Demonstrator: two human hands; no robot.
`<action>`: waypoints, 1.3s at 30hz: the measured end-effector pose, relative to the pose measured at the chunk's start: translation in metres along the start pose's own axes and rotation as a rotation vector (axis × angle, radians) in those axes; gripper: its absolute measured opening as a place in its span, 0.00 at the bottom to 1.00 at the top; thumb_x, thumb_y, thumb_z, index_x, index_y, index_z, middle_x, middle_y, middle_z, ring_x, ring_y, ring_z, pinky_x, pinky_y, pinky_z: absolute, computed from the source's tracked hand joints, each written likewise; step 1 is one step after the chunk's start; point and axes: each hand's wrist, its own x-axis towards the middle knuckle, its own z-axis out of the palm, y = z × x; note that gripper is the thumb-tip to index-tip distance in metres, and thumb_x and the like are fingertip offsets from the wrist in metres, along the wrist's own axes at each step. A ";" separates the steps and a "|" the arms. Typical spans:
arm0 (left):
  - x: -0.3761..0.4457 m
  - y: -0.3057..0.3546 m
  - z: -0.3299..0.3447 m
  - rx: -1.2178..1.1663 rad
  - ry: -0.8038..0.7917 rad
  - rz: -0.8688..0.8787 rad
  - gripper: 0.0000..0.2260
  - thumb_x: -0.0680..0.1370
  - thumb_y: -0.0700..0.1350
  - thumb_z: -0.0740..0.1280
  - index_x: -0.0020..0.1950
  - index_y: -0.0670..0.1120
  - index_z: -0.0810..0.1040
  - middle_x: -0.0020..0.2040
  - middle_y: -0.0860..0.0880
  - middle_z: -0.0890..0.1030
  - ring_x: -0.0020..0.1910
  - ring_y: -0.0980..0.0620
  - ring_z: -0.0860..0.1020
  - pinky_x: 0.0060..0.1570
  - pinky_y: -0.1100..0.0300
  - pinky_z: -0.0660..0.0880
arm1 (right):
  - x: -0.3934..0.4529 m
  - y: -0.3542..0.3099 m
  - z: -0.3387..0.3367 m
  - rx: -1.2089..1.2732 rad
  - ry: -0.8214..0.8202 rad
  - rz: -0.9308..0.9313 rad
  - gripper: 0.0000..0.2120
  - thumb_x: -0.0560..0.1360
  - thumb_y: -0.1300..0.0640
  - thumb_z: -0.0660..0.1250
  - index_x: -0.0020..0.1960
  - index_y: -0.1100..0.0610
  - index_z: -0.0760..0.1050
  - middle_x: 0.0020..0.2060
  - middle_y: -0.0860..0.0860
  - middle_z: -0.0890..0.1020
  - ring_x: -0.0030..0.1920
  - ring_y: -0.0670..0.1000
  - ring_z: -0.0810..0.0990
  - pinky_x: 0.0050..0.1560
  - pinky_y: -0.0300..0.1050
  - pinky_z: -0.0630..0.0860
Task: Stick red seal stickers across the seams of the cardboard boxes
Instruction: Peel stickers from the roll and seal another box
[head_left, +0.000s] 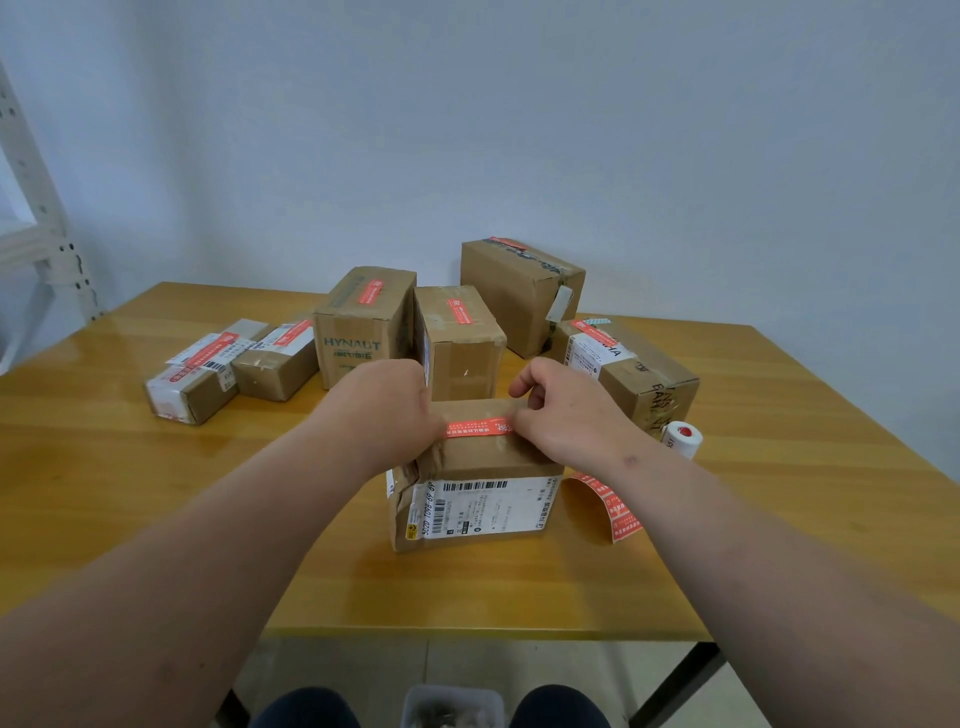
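Note:
A small cardboard box with a white shipping label on its front stands in the middle of the table. A red seal sticker lies across the box top. My left hand rests on the sticker's left end, with curled fingers hidden behind the hand. My right hand pinches the sticker's right end between thumb and fingers. Whether the sticker is fully stuck down is unclear.
Several other cardboard boxes bearing red stickers stand in an arc behind, on the wooden table. A sticker roll and its curling strip of red stickers lie right of the box. A small bin sits between my knees.

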 end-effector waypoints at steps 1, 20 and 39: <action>0.000 -0.003 0.000 -0.047 0.000 -0.007 0.07 0.76 0.50 0.69 0.44 0.48 0.74 0.41 0.51 0.78 0.41 0.54 0.77 0.43 0.58 0.79 | -0.001 0.000 0.000 0.006 -0.002 0.004 0.07 0.77 0.56 0.67 0.53 0.48 0.72 0.42 0.44 0.75 0.43 0.43 0.73 0.39 0.36 0.68; -0.007 -0.004 0.019 -0.699 -0.225 -0.201 0.24 0.75 0.51 0.71 0.68 0.50 0.68 0.53 0.49 0.75 0.48 0.52 0.77 0.39 0.60 0.75 | -0.005 -0.011 0.015 0.218 -0.079 0.171 0.34 0.72 0.45 0.72 0.74 0.50 0.63 0.69 0.51 0.68 0.64 0.51 0.71 0.62 0.49 0.72; -0.010 -0.001 0.020 -0.890 -0.271 -0.261 0.22 0.77 0.45 0.70 0.69 0.50 0.69 0.58 0.46 0.74 0.51 0.48 0.78 0.43 0.55 0.78 | -0.007 -0.004 0.015 0.522 -0.164 0.281 0.24 0.73 0.57 0.72 0.66 0.50 0.70 0.56 0.51 0.77 0.52 0.52 0.80 0.51 0.49 0.80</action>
